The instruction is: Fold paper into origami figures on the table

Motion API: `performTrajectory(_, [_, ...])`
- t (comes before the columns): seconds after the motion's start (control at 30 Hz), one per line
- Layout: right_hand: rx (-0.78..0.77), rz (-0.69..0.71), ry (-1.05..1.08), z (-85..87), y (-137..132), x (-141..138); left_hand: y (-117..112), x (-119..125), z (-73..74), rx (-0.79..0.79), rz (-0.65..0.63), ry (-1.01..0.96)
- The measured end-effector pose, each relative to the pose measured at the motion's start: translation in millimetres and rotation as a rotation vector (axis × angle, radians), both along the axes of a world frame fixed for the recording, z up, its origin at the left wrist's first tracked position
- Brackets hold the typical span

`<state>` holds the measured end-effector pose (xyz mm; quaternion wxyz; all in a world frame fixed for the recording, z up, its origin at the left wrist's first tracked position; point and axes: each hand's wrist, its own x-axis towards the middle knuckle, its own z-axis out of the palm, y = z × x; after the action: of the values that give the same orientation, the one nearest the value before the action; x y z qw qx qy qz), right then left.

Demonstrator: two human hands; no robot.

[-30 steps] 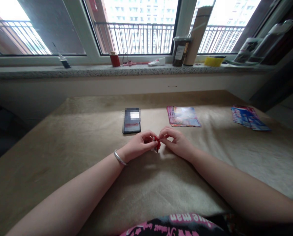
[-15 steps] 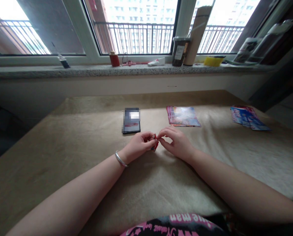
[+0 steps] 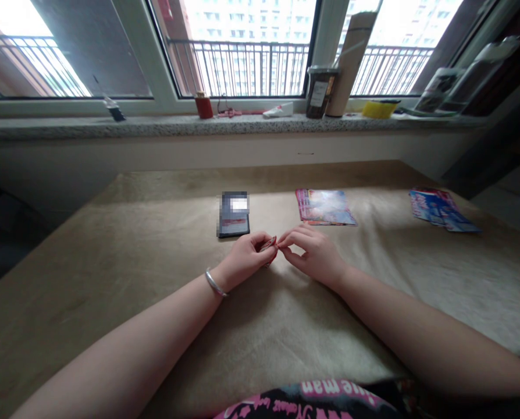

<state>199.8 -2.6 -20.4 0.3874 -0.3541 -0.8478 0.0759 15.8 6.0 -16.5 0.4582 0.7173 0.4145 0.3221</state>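
Over the middle of the table, my left hand (image 3: 246, 256) is closed round a small red packet (image 3: 272, 259), most of it hidden by the fingers. My right hand (image 3: 316, 256) meets it from the right, thumb and forefinger pinched together at the packet's edge. Just beyond the left hand lies a dark flat rectangular thing (image 3: 234, 227), partly blurred out. Behind the right hand is a fanned pile of glossy pink and orange packs or cards (image 3: 327, 206). A blue and red fanned pile (image 3: 443, 210) rests farther right.
A tan cover lies over the table (image 3: 155, 233). On the stone windowsill (image 3: 155, 127) behind it stand a red spool-like thing (image 3: 203, 106), a dark lidded tub (image 3: 320, 93), a cardboard tube (image 3: 351, 61) and a yellow roll (image 3: 379, 109).
The red packet has tilted slightly and shows less of its face. My left fingers have shifted a little; the right hand stays pinched at its edge. The piles have not moved.
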Motion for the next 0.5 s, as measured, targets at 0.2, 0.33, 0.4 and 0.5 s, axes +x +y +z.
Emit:
performTrajectory(0.2, [-0.019,-0.035,0.025,-2.6,2.0,0.3,2.6,-0.7,-3.0,0.019,0.008,-0.006])
performTrajectory(0.33, [-0.020,-0.051,0.031,-3.0,1.5,-1.1,2.3,-0.4,-1.8,0.026,0.013,0.000])
performTrajectory(0.4, [-0.017,-0.060,0.024,-3.2,1.3,-1.7,1.3,0.9,-1.1,0.011,0.027,-0.020])
performTrajectory(0.5, [-0.004,-0.067,0.022,-3.9,1.4,-2.2,-0.4,3.6,-0.4,-0.023,0.062,-0.059])
